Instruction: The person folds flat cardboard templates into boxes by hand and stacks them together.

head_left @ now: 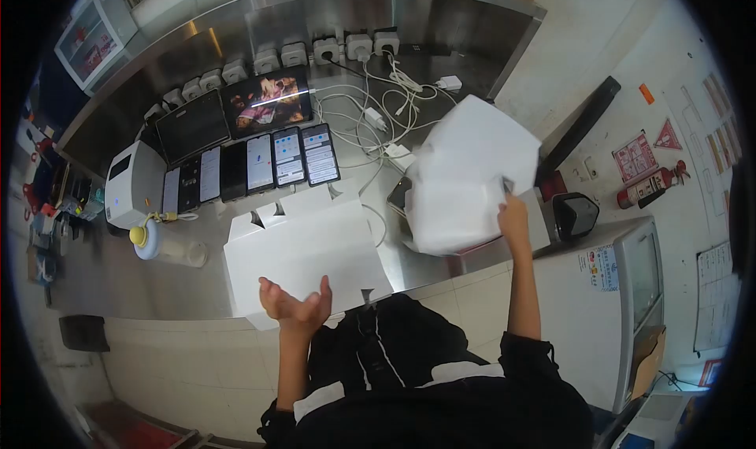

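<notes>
A flat sheet of white card (307, 236) with notched edges lies at the front of the metal counter. Over its near edge is my left hand (297, 303), palm up, its fingers apart and holding nothing. To the right, my right hand (513, 220) has its fingers closed on the edge of a folded white cardboard piece (465, 189), which is partly blurred. Behind the flat card, several phones (289, 157) with lit or dark screens stand in a row, and a dark tablet (193, 128) and a lit tablet (268, 102) are behind them.
White chargers (294, 53) line the counter's back, with tangled white cables (402, 83) at the right. A white device (135, 185) and a yellow-capped bottle (169, 246) stand left. A black device (575, 215) and a white cabinet (583, 315) are on the right.
</notes>
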Tool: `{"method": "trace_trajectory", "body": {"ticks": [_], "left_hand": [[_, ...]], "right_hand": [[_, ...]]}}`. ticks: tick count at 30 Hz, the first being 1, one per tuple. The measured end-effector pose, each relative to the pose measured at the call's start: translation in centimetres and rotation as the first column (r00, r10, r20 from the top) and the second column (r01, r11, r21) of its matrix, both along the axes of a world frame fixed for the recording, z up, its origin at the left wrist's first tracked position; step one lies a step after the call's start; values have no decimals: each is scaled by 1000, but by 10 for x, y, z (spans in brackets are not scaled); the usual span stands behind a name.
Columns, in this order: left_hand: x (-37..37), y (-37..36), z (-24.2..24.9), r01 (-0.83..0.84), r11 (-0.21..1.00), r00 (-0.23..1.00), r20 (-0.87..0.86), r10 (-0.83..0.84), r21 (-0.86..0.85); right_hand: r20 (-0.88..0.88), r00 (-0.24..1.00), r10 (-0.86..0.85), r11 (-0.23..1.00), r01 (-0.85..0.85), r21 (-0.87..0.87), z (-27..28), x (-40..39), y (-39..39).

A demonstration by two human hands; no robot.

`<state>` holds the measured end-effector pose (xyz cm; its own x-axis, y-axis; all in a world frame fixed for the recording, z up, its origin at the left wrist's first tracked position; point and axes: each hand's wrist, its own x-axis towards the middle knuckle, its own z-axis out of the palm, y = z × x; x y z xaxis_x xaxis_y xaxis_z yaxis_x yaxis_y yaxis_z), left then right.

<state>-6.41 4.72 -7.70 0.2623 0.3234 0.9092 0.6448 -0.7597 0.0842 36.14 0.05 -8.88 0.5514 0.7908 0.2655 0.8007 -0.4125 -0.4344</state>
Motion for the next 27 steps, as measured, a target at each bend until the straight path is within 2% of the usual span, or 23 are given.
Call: {"method": "trace_trajectory", "body": {"ticks": [2,3,5,6,8,9,11,14,16,18,19,20,21,22,23,24,25,26,27], "left_hand": [[-1,-3,2,-66,989,998,-10,65,-132],[0,-4,8,-77,988,997,-12,76,-132],[0,-5,18,-166,970,986,-33,162,-179],[-1,-6,23,-207,957,978,-73,196,-204],[0,-6,25,-238,936,971,-70,228,-260],[-1,-5,26,-256,914,967,-62,249,-314],[-1,-4,30,-293,880,955,-76,286,-373],[-5,-5,36,-343,817,935,-80,347,-463],[-7,-6,37,-380,784,914,-69,400,-491],[-13,-10,39,-382,737,909,-87,407,-558],[-13,-10,41,-394,733,905,-96,414,-554],[-10,-9,43,-373,698,908,-83,412,-611],[-6,-8,44,-347,663,910,-65,410,-664],[-4,-5,43,-310,659,916,-28,401,-686],[-2,-4,41,-316,658,913,-30,407,-684],[0,-3,37,-258,631,933,-20,358,-732],[0,1,33,-201,604,951,-4,310,-771],[-2,2,22,-207,609,949,-5,316,-766],[-3,1,7,-47,521,943,134,304,-852]], "right_hand": [[270,950,-159,956,216,-199,-25,7,-4],[267,952,-148,958,205,-200,-16,-1,-3],[519,743,-423,893,438,101,-3,-20,-2],[516,751,-413,899,427,98,-15,-14,-2],[125,838,-531,839,541,-58,-41,8,-5],[120,847,-518,848,527,-62,-43,15,-5],[-61,846,-529,783,460,-419,-47,26,-5],[-37,916,-398,825,340,-451,-56,40,-16],[353,783,-511,754,606,-254,7,-17,-13],[254,848,-465,885,455,104,74,-70,5],[122,969,-217,927,166,335,75,-88,19],[-183,981,63,899,23,438,100,-139,44],[-164,928,335,867,-235,439,67,-166,66],[-254,807,533,835,-454,309,63,-195,90],[-237,761,604,797,-571,198,44,-220,121],[11,815,579,803,-573,161,16,-244,142],[16,809,587,796,-581,172,-5,-254,161],[5,794,608,794,-608,25,-22,-261,176],[-11,782,623,775,-619,-127,-29,-265,181]]}}
